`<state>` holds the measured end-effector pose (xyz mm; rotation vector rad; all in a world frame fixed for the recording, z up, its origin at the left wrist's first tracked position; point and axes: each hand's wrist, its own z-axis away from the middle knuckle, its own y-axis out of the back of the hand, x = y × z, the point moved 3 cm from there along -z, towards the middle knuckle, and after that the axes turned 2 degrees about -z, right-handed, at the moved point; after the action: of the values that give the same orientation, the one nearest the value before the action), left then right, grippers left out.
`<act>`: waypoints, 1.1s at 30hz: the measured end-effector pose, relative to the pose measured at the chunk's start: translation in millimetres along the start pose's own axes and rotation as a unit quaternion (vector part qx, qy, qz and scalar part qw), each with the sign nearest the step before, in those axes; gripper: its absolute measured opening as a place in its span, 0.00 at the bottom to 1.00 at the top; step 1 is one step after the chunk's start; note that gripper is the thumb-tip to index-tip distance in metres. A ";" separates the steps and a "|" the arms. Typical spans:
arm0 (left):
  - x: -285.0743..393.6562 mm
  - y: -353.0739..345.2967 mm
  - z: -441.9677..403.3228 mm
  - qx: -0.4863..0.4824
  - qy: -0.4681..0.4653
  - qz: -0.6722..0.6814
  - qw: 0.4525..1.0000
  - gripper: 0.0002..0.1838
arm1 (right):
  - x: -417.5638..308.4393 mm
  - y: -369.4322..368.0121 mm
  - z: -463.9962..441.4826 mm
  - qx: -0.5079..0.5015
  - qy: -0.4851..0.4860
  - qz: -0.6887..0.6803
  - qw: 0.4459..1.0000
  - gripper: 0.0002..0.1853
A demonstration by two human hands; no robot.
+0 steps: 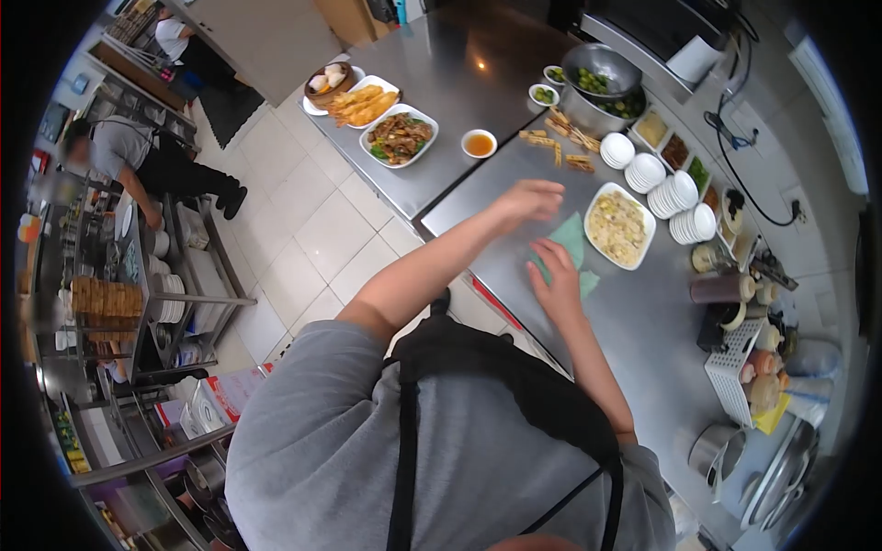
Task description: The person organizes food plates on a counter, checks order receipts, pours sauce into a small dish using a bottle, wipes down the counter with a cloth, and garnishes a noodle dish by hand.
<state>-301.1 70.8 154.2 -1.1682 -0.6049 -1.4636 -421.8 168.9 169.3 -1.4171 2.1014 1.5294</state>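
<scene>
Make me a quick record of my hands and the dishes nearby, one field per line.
Left hand: above the steel counter, nothing visible in it
Right hand: at a green cloth, contact unclear
Nearest dish: rice-like food on a white plate
White crockery: four stacks beyond that plate
Sauce: orange-brown, in a small bowl

Cloth (573, 239) on counter (634, 321), rice dish (631, 264) at its right, stacked bowls (678, 191) beyond, sauce bowl (465, 149) left

bright, fairly even light fills the view, with soft shadows. a small warm glare sits on the steel surface (441, 83); the floor (322, 216) shines palely. fisheye distortion bends the edges, black corners close in, and the far left blurs.
</scene>
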 end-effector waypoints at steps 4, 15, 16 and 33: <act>31.6 137.2 51.8 0.129 -0.130 -0.020 0.983 0.16 | 9.3 -78.1 -25.0 -0.091 -0.122 -0.191 0.970 0.17; 29.9 589.3 62.4 0.536 -0.030 0.026 0.843 0.25 | -33.4 -273.2 -158.6 -0.106 -0.495 -0.586 0.633 0.35; 32.4 599.0 54.8 0.513 -0.008 0.018 0.858 0.26 | -37.4 -279.1 -165.8 -0.078 -0.513 -0.583 0.625 0.34; 84.9 642.0 -107.0 0.308 -0.017 0.065 0.949 0.23 | 31.2 -195.9 -235.8 0.111 -0.535 -0.465 0.697 0.30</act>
<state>275.2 -222.6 41.7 -0.7219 -0.9109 -1.0276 -202.5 -44.3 131.5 -0.8257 0.6154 1.0834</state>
